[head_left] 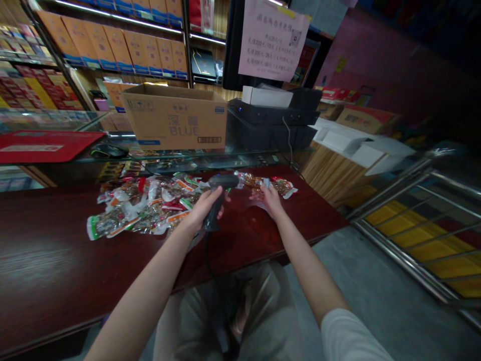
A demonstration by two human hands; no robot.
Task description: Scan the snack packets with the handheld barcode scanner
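My left hand (203, 210) grips the handle of a black handheld barcode scanner (222, 182), whose head points toward my right hand. A coiled-looking dark scanner cable (206, 255) hangs down from its base past the counter edge. My right hand (271, 200) pinches a small clear snack packet (258, 196) at the near end of a short row of similar packets (281, 186). Left of my hands lies a loose heap of plastic-wrapped snack packets (146, 205) with green, red and white labels, on a dark reddish wooden counter (71, 235).
Behind the counter stands a glass display case (188, 158) holding a cardboard box (173, 118), a computer mouse (108, 150), a red mat (45, 145) and black equipment (274, 114). Stocked shelves fill the back. A metal railing (406, 220) runs along the right.
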